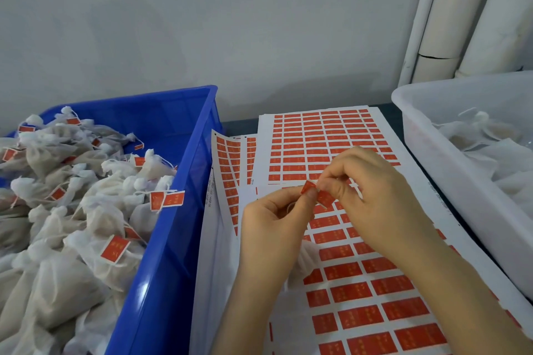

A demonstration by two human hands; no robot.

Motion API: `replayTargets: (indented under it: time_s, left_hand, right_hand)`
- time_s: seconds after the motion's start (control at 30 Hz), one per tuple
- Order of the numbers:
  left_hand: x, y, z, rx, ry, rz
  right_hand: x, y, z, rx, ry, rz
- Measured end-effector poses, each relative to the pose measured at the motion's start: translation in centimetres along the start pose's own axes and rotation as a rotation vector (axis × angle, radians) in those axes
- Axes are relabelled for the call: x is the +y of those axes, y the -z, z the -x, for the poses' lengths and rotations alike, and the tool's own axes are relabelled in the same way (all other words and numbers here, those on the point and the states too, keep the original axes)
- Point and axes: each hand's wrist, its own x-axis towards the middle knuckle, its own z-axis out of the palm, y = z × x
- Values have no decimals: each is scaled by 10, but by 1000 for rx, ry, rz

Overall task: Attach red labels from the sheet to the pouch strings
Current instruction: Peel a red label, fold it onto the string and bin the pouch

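Observation:
A red label [317,194] is bent between my two hands above the label sheet [360,291]. My left hand [272,228] pinches its left half with thumb and fingers. My right hand [380,199] pinches its right half. A thin white string [290,206] shows in my left hand, and part of a white pouch [302,265] hangs below that hand, mostly hidden by it. The sheet carries rows of red labels, with bare gaps near my hands.
A blue crate [173,210] on the left is full of white pouches with red labels on their strings. A white bin [432,153] on the right holds pouches without visible labels. More label sheets [323,141] lie behind. White pipes stand at the back right.

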Motion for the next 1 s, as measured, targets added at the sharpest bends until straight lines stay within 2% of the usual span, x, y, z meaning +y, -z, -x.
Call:
replayTargets:
  time_s: [0.1, 0.23, 0.43, 0.63, 0.77, 1.0]
  left_hand:
    - [1, -4, 1, 57, -13, 5]
    - [3, -7, 2, 161, -44, 100]
    - [1, -6, 5, 146, -212, 89]
    - [1, -7, 6, 167, -207, 119]
    - [1, -6, 5, 199, -243, 19]
    - [-5, -6, 5, 248, -436, -261]
  right_hand:
    - [-5, -3, 1, 1, 7, 39]
    - [-8, -6, 2, 47, -128, -156]
    - [-5, -7, 3, 63, -190, -285]
    - [-6, -9, 3, 63, -191, -295]
    - [-7, -8, 3, 69, -171, -280]
    - [-6, -4, 2, 91, -110, -194]
